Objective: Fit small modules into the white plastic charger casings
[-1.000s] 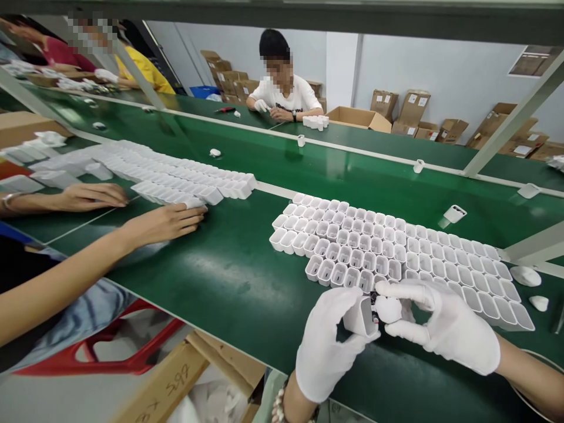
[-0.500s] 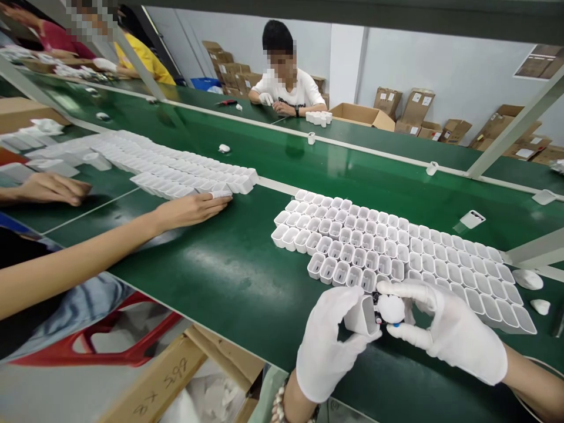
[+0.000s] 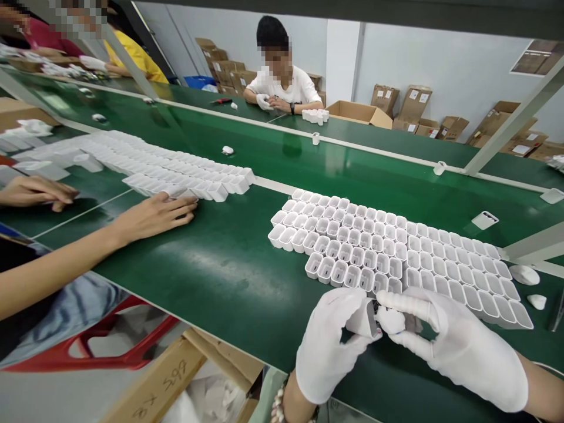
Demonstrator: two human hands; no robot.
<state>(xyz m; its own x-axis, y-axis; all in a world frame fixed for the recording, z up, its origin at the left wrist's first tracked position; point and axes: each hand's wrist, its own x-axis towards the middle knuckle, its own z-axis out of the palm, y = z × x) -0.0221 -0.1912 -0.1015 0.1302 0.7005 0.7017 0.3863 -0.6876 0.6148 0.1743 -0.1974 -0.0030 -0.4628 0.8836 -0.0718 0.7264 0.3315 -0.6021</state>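
Observation:
My gloved left hand (image 3: 328, 346) is closed round a white plastic casing (image 3: 362, 320), tilted so that its open end faces right. In the fingers of my gloved right hand (image 3: 458, 341) is a small part with a round white piece (image 3: 391, 320) and some black on it. Its dark side meets the mouth of the casing; how far it sits inside is hidden by my fingers. Just beyond my hands stand rows of white open casings (image 3: 365, 241), packed close together with their openings up.
At left a co-worker's hand (image 3: 154, 214) touches another block of white casings (image 3: 176, 170). A green conveyor belt (image 3: 282, 158) with scattered white parts runs behind. Across it sits a person in a white shirt (image 3: 299, 88). A cardboard box (image 3: 171, 382) stands below the table's edge.
My right hand has brought the part closer against the casing's mouth, hiding more of its black side. The co-worker's hand has drawn back left. Parts on the belt have shifted right.

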